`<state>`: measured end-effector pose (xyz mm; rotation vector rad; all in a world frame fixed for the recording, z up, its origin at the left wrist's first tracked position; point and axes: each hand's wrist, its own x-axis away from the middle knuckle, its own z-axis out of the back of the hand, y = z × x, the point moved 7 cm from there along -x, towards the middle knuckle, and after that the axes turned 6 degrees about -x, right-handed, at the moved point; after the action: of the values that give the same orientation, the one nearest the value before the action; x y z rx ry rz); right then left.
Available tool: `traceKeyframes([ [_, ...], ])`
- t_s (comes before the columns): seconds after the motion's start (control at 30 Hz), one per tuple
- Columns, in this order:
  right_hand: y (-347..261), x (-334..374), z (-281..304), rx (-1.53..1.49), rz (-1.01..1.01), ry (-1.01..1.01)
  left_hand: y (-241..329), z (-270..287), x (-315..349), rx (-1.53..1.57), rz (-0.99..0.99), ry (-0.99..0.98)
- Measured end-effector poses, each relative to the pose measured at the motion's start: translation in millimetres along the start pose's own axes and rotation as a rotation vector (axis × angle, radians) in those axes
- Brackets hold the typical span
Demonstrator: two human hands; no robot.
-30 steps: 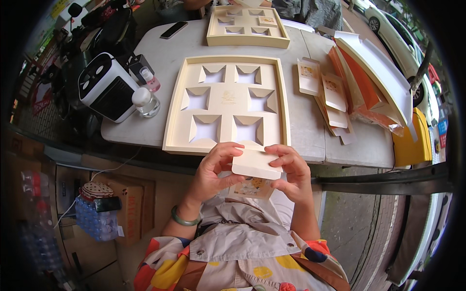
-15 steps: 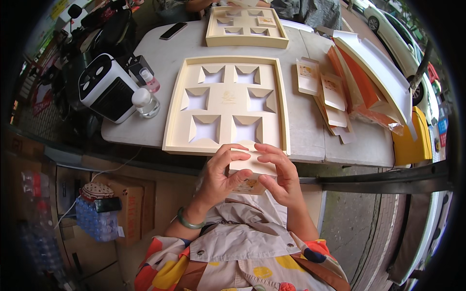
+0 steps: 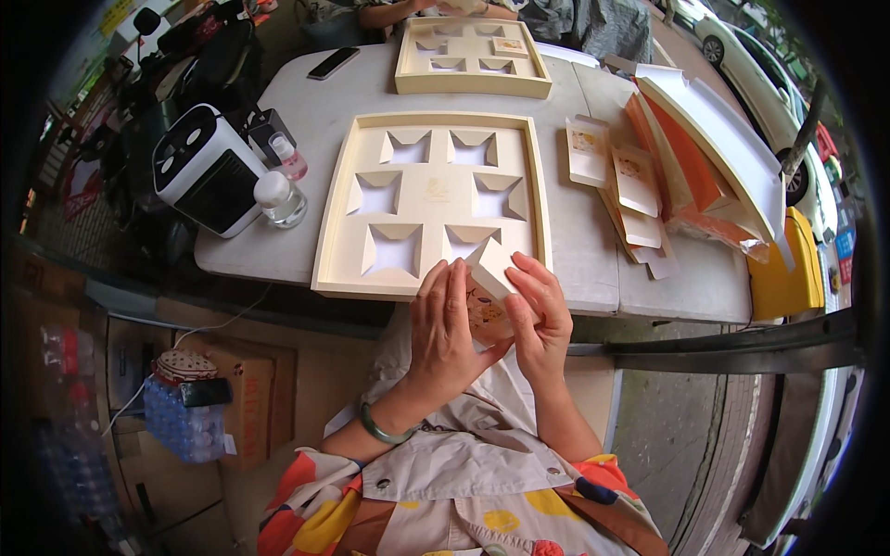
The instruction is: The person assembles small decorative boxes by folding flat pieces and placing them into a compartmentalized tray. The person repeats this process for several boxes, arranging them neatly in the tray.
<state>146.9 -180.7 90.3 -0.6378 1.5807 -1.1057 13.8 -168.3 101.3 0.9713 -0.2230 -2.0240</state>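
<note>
Head view: left hand (image 3: 443,338) and right hand (image 3: 540,320) both grasp a small cream box (image 3: 488,287) at the bench (image 3: 593,269) edge, apparently folding it; next, probably, closing its flaps squarely.

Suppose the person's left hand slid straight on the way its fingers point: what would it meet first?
The left hand points up-picture toward the table. It would probably first meet the near rim of the cream insert tray, though depth is unclear.

Both hands (image 3: 491,324) raised together, fingers (image 3: 533,278) curled inward.
</note>
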Motion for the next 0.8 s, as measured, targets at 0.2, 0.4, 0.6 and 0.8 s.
traceKeyframes([
  [0.2, -4, -2, -4, 0.033, -0.013, -0.039, -4, -3, 1, 0.046, 0.019, 0.010],
  [0.4, -10, -3, -7, 0.137, 0.019, -0.090, -9, -6, 2, 0.042, 0.000, 0.045],
  [0.6, -7, -4, -2, 0.017, 0.012, -0.054, -8, -4, 1, 0.143, -0.013, 0.007],
  [0.8, -11, -3, -3, -0.013, 0.031, -0.046, -5, -2, 1, 0.165, -0.051, 0.020],
])
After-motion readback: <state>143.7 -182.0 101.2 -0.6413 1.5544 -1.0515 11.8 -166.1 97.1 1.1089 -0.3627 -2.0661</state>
